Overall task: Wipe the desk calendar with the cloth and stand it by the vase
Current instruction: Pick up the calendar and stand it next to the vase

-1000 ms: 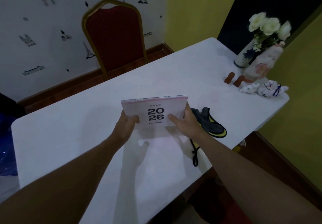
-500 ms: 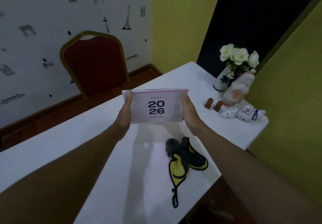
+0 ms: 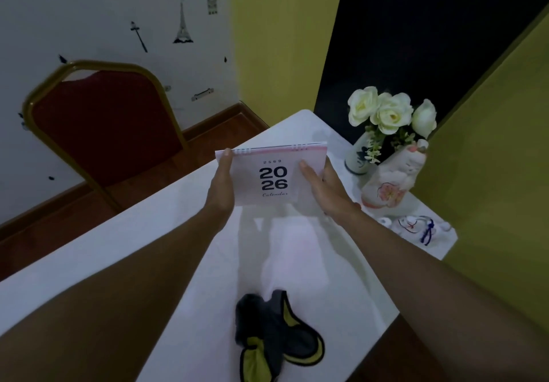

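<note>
I hold the desk calendar [image 3: 274,177] upright, my left hand [image 3: 221,184] and right hand [image 3: 325,185] clamping its sides; probably wiped, it next needs standing beside the vase [image 3: 361,156].

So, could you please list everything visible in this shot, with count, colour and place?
desk calendar: one, pale pink, held above the table
cloth: one, grey and yellow, near table edge
table: one, white
vase: one, white and blue, far right corner
flowers: three, cream, in the vase
figurine: one, white and pink, before the vase
small ornaments: white, count unclear, right edge
chair: one, red and gold, behind the table
left hand: grips calendar's left edge
right hand: grips its right edge
</note>
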